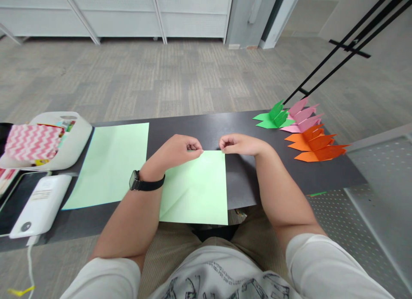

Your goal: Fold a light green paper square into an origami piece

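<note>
A light green sheet of paper point(198, 191) lies in front of me, its near edge reaching past the table's front edge. A faint diagonal crease shows in its lower left part. My left hand point(182, 151), with a black watch on the wrist, pinches the sheet's far edge near the middle. At the far right corner, my right hand point(238, 144) pinches the same sheet between thumb and curled fingers. The sheet's far left part is hidden under my left hand and forearm.
More light green paper point(112, 161) lies to the left. Beyond it are a white basket point(75, 140) with a pink zigzag pouch, a white power bank point(41, 204) and a dark phone point(21, 196). Folded green point(275, 116), pink point(302, 116) and orange paper pieces point(313, 144) stand at the right.
</note>
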Tool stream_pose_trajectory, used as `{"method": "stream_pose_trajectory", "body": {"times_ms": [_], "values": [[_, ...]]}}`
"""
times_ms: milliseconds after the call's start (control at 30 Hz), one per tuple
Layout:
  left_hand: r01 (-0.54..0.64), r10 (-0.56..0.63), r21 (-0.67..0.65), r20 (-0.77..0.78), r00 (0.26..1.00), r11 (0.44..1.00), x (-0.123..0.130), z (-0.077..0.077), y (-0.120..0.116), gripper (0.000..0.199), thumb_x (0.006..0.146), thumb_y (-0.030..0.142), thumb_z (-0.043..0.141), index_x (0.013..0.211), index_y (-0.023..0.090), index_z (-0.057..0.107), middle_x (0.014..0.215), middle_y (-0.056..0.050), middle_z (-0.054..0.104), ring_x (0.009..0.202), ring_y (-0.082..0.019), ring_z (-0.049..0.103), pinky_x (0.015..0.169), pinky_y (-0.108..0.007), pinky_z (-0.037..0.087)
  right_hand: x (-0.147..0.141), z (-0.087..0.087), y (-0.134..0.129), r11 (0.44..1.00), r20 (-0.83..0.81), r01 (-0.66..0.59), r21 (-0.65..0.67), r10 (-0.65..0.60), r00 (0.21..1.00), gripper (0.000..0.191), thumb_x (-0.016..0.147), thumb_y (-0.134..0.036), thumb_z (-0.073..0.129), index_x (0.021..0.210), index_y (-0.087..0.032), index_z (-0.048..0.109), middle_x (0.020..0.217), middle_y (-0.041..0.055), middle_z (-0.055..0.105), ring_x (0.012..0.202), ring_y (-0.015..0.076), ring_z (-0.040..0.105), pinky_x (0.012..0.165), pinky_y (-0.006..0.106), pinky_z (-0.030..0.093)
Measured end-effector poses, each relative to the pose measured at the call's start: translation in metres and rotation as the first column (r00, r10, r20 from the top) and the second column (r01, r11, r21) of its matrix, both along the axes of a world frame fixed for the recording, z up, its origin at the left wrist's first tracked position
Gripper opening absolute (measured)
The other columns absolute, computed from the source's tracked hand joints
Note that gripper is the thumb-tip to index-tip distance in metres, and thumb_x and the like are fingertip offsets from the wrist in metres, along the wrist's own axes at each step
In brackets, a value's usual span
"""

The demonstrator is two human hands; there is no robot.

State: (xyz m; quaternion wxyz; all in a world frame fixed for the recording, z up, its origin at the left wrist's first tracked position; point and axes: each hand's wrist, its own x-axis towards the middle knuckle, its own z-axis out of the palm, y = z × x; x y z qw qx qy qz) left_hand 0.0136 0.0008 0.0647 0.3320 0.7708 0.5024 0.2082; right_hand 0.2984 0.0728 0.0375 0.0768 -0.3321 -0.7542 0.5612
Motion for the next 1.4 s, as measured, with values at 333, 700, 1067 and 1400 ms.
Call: {"method": "stream_pose_trajectory", "body": {"times_ms": [333,700,1067,1400], "values": [[-0.003,0.003,0.010,-0.002,1.000,1.000,0.000,0.002,0.000,0.018,0.087,0.032,0.067,0.081,0.022,0.080,0.080,0.000,0.080,0.072,-0.015,0.070,0.069,-0.025,0.051,0.014,0.006,0.004,0.996,0.040,-0.012,-0.088,0.016,0.999,0.011,0.076,-0.027,0.070,0.082,-0.020,0.064,0.077,-0.0025,0.060,0.074,0.0146,0.051,0.068,0.027,0.040],[0.039,-0.039,-0.012,-0.013,0.999,0.999,0.009,-0.004,-0.001,0.020,0.088,0.034,0.066,0.083,0.021,0.080,0.079,0.001,0.079,0.071,-0.015,0.070,0.065,-0.025,0.048,-0.019,0.002,-0.011,0.990,-0.166,0.127,0.058,-0.116,0.979,0.016,0.078,-0.033,0.070,0.086,-0.021,0.063,0.080,-0.0020,0.063,0.076,0.0151,0.054,0.073,0.028,0.043],[0.067,-0.067,0.005,-0.040,0.997,0.998,0.012,-0.008,-0.002,0.019,0.089,0.034,0.065,0.082,0.021,0.078,0.075,0.003,0.076,0.067,-0.012,0.064,0.065,-0.026,0.042,-0.039,-0.009,-0.019,0.984,-0.058,0.053,0.171,-0.044,0.997,0.016,0.076,-0.031,0.063,0.087,-0.020,0.068,0.080,-0.0012,0.068,0.075,0.0148,0.059,0.071,0.027,0.044],[0.077,-0.076,0.008,-0.047,0.996,0.997,0.012,-0.008,-0.001,0.021,0.089,0.035,0.065,0.083,0.021,0.078,0.075,0.002,0.076,0.066,-0.012,0.063,0.064,-0.026,0.042,-0.039,-0.006,-0.020,0.989,-0.031,0.025,0.148,-0.021,0.999,0.018,0.075,-0.032,0.061,0.086,-0.020,0.067,0.079,-0.0010,0.066,0.073,0.0148,0.056,0.069,0.027,0.042]]}}
